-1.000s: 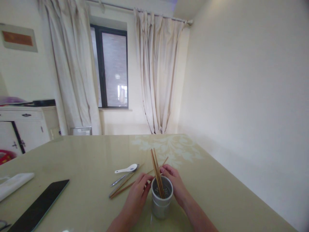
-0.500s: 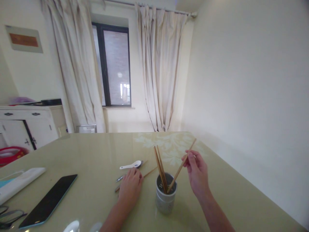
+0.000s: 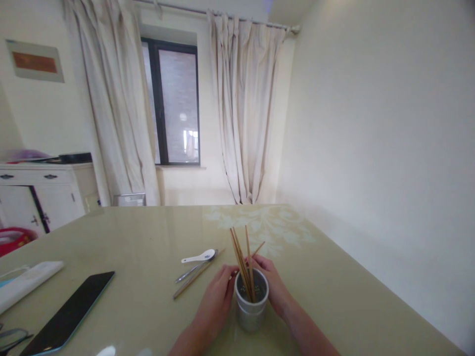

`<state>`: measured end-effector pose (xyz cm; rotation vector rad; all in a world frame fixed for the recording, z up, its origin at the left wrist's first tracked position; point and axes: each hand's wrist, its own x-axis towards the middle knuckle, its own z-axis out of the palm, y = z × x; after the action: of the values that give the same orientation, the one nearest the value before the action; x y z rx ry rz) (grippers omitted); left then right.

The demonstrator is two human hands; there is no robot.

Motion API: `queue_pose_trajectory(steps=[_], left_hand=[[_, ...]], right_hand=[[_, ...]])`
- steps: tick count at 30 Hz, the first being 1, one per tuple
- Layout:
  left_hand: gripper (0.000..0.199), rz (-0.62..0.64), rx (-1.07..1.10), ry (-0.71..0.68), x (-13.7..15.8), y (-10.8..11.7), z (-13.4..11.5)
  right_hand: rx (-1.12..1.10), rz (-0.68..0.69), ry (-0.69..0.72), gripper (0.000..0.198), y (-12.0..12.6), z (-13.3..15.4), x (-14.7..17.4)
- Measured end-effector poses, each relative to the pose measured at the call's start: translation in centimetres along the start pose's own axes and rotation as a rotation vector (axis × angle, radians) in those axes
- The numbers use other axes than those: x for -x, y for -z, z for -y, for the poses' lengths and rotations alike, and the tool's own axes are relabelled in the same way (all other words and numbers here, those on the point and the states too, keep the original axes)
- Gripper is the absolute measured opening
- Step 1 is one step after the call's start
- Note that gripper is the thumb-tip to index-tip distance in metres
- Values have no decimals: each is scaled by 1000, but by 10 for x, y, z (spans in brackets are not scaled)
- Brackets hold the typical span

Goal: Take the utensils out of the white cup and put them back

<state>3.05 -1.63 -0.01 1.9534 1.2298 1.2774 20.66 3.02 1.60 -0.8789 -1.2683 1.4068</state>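
Observation:
Several wooden chopsticks (image 3: 238,257) stand in a grey-white cup (image 3: 251,314), leaning different ways. Behind the cup's rim, another chopstick (image 3: 261,245) slants up to the right between my two hands. My left hand (image 3: 218,294) is closed around its lower end at the cup's left side, the fingertips partly hidden. On the other side, my right hand (image 3: 272,284) has its fingers closed on the same chopstick. To the left, a chopstick (image 3: 196,277), a metal utensil (image 3: 187,273) and a white spoon (image 3: 200,256) lie on the table.
A dark-screened phone or tablet (image 3: 70,314) lies on the glossy green table (image 3: 148,237), near a white power strip (image 3: 29,284) and glasses (image 3: 13,338). A wall (image 3: 382,173) runs along the right table edge. A white cabinet (image 3: 55,190) stands far left.
The chopstick in my right hand now stands in the cup. My left hand has lifted a chopstick off the table and moved right; both hands now meet behind the cup.

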Motion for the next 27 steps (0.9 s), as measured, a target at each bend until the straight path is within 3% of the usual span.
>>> queue_pose_trajectory(steps=[2, 6, 9, 12, 17, 21, 27], left_hand=[[30, -34, -11, -15, -1, 1, -2], [30, -234, -67, -28, -3, 6, -4], [31, -246, -158, 3, -4, 10, -2], [25, -199, -467, 45, -7, 19, 6], [29, -115, -982, 234, -9, 44, 23], [28, -51, -1056, 326, -7, 54, 29], [25, -5, -976, 401, -8, 51, 30]], right_hand=[[-3, -73, 58, 51, 4, 4, -2], [-15, -482, 349, 55, 34, 32, -8], [-126, -708, 586, 51, 60, 59, -5], [-232, -658, 684, 44, 65, 75, 5], [-15, -358, 537, 41, 35, 69, 17], [128, -260, 430, 47, 20, 54, 13], [77, -270, 207, 63, 16, 22, 0]])
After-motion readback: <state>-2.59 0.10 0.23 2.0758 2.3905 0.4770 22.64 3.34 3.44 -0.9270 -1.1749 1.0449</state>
